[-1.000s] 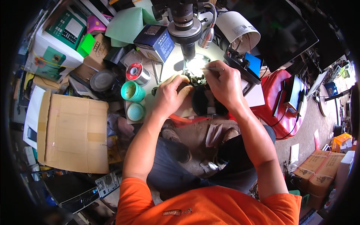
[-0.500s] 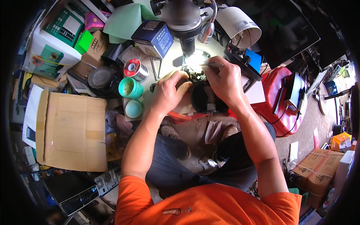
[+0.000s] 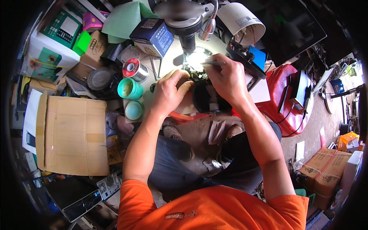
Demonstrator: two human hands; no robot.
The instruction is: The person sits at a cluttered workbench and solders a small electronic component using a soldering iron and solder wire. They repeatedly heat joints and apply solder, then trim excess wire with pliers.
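Note:
Under the black microscope (image 3: 187, 36), a dark workpiece (image 3: 197, 74) sits in a glaring patch of light, its details hard to make out. My left hand (image 3: 168, 90) has its fingers curled at the workpiece's left edge. My right hand (image 3: 229, 78) pinches a thin metal tool (image 3: 214, 62), perhaps tweezers, with its tip in the light. Below the workpiece is a round black part (image 3: 207, 97). Left of my left hand stand a solder spool (image 3: 141, 71), an open teal jar (image 3: 130, 89) and a teal lid (image 3: 134, 110).
A blue box (image 3: 151, 38), a flexible lamp (image 3: 208, 27) and a white cylindrical housing (image 3: 241, 23) crowd the bench's back. A red case (image 3: 287, 119) with an instrument (image 3: 301, 90) stands right. A cardboard sheet (image 3: 74, 136) lies left, among clutter; boxes (image 3: 326, 170) sit on the floor.
Both hands hold nearly the same pose around the workpiece. The bench and hands appear slightly higher in the picture than a second ago, a small shift of the whole view.

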